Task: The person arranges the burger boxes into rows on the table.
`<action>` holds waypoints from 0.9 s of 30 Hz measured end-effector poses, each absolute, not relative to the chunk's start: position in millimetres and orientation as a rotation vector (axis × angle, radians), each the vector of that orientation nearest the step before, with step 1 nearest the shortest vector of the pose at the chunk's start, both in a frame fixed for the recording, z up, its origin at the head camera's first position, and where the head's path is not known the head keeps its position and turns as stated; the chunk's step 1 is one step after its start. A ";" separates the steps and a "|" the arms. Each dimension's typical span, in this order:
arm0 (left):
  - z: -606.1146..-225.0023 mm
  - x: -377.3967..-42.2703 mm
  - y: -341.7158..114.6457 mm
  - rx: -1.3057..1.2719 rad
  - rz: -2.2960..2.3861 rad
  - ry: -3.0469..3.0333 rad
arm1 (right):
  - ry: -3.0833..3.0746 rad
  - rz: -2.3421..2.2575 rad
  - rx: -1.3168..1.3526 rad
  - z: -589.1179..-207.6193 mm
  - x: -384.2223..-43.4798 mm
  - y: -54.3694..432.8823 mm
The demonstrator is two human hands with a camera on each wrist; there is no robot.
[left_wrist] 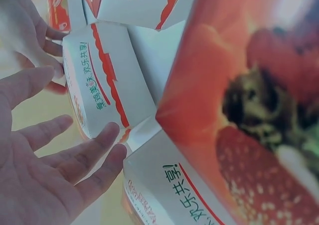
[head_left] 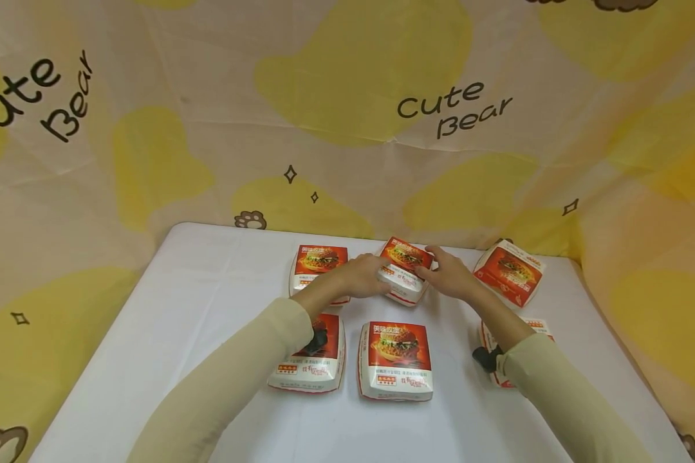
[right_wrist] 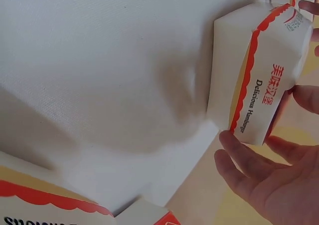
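A red-and-white hamburger box (head_left: 404,273) sits turned at an angle in the middle of the back row, between both hands. My right hand (head_left: 448,275) holds its right side, thumb at the lid and fingertips along the far edge; the right wrist view shows the hand (right_wrist: 271,170) at one end of the box (right_wrist: 259,75). On the other side, my left hand (head_left: 363,275) has its fingertips at the box's left side. Seen from the left wrist, the left hand's fingers (left_wrist: 84,160) are spread and fairly straight beside the box (left_wrist: 107,80).
More hamburger boxes share the white table (head_left: 208,308): one at back left (head_left: 318,260), one at back right (head_left: 509,273), one at front middle (head_left: 396,360). Two more, at front left (head_left: 309,376) and front right (head_left: 538,328), are partly covered by my forearms. A patterned cloth (head_left: 347,128) hangs behind.
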State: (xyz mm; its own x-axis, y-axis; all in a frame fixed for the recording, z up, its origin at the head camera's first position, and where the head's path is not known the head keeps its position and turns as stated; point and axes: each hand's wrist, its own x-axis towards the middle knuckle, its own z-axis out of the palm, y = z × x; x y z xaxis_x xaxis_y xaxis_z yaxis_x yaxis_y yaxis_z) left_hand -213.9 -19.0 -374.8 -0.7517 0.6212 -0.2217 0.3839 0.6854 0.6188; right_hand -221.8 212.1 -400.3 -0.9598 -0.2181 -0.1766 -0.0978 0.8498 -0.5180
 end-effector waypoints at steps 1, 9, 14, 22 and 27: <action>-375.0 -213.8 -19.0 0.782 0.779 2.479 | 2.808 -0.767 -0.239 -400.0 -221.4 211.8; -375.9 -212.6 -18.4 0.779 0.808 2.471 | 2.819 -0.784 -0.141 -399.2 -217.5 210.6; -377.2 -211.9 -16.6 0.749 0.782 2.469 | 2.786 -0.833 -0.182 -400.9 -218.1 210.3; -378.2 -210.1 -15.8 0.707 0.750 2.429 | 2.754 -0.827 -0.195 -400.6 -217.2 207.9; -379.2 -209.8 -15.9 0.708 0.770 2.422 | 2.728 -0.847 -0.203 -402.6 -216.0 207.4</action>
State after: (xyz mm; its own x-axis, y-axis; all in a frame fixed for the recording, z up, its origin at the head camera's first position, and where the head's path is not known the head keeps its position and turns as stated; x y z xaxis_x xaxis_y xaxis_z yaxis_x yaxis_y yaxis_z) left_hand -209.8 -15.9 -379.2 -0.7407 0.6032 -0.2959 0.3217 0.7051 0.6319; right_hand -216.0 207.4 -402.6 -0.9518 -0.2136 -0.2202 -0.0512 0.8184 -0.5723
